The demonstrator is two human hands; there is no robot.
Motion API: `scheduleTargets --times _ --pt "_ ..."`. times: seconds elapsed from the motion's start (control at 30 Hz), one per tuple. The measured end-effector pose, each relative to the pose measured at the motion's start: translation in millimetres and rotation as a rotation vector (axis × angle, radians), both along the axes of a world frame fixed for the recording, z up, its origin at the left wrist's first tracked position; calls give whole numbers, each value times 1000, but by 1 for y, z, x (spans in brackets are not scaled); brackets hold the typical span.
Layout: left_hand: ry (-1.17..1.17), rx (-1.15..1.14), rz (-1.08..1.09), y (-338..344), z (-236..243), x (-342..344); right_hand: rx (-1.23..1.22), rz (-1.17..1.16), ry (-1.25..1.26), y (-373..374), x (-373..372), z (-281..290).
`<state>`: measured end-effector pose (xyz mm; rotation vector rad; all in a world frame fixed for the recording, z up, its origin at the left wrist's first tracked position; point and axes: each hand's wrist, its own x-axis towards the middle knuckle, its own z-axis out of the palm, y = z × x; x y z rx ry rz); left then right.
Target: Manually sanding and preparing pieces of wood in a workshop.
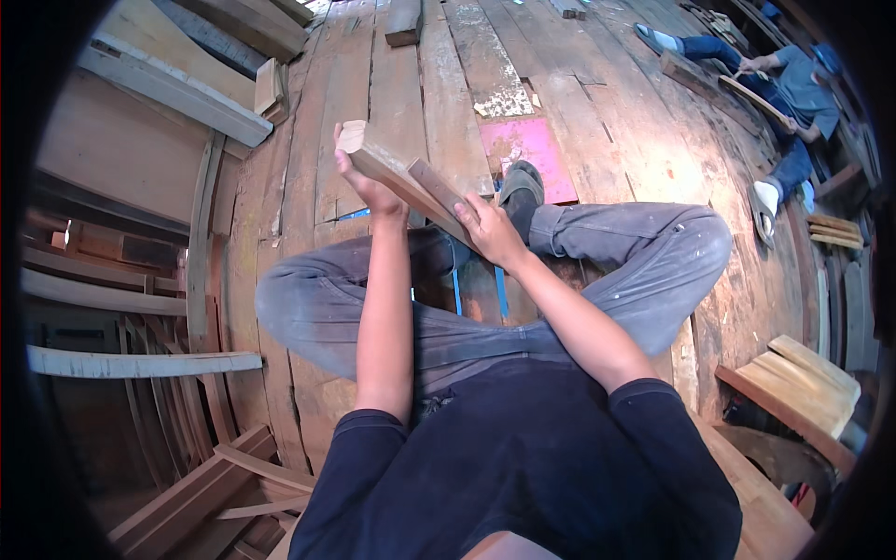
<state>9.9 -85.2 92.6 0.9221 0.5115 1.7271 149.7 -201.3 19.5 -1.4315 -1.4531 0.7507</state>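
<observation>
A thick squared length of wood (pixel 385 168) slants above my crossed legs, its pale cut end pointing far left. My left hand (pixel 373 194) supports that far end from the left side and below, closed around it with the fingertips showing past the edge. On the beam's right side lies a narrow, flat brown wooden strip (pixel 435 183). My right hand (pixel 493 231) is closed over the strip's near end, fingers on top, close against the beam. The underside of the strip is hidden.
A pink panel (pixel 537 154) lies on the plank floor (pixel 327 177) beyond my foot. Timber pieces (pixel 177 89) are stacked at left, and wood offcuts (pixel 807 383) sit at right. At far right another person (pixel 798 89) sits holding a long piece of wood.
</observation>
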Motion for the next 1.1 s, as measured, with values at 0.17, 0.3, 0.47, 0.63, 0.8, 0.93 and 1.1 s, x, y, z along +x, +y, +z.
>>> scheduleTargets --times 0.17,0.3,0.47,0.63,0.8,0.93,1.1 --pt "-25 -71 74 2 -7 7 -60 3 -89 4 11 0" --pt "-30 -91 113 10 -12 1 -66 10 -133 -4 7 4" --pt "-68 -119 74 10 -11 -1 -253 -5 -197 -1 15 4" --pt "-1 -38 -8 14 -11 -4 -130 19 -128 -8 3 6" --pt "-14 -60 24 6 -7 4 -124 15 -13 -6 0 -1" --pt "127 61 114 -14 16 2 -99 131 168 -17 -13 44" --pt "52 197 126 -16 39 -9 -56 -22 -103 -6 31 12"
